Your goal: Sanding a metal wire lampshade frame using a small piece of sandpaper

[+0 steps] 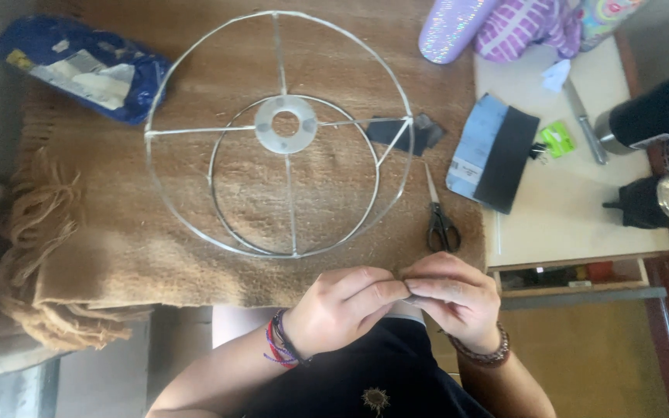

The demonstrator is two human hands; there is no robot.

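Observation:
My left hand (pixel 344 306) and my right hand (pixel 453 298) meet at the near edge of a brown woven cloth (pixel 118 232), fingertips pinched together on something small that I cannot make out. Beyond them a round white wire lampshade frame (pixel 280 131) lies flat on the cloth, with a centre ring and spokes. A dark piece of tape or fabric (pixel 404 131) sits at the frame's right rim. Black-handled scissors (pixel 439 217) lie just beyond my right hand.
A blue plastic bag (pixel 79 66) lies at the far left. On the white table (pixel 582 217) to the right are a blue-and-black sheet pack (pixel 493 151), a green clip (pixel 557 139), a craft knife (pixel 584 124) and dark tools (pixel 652 116). Glittery and pink items (pixel 505 27) sit at the back.

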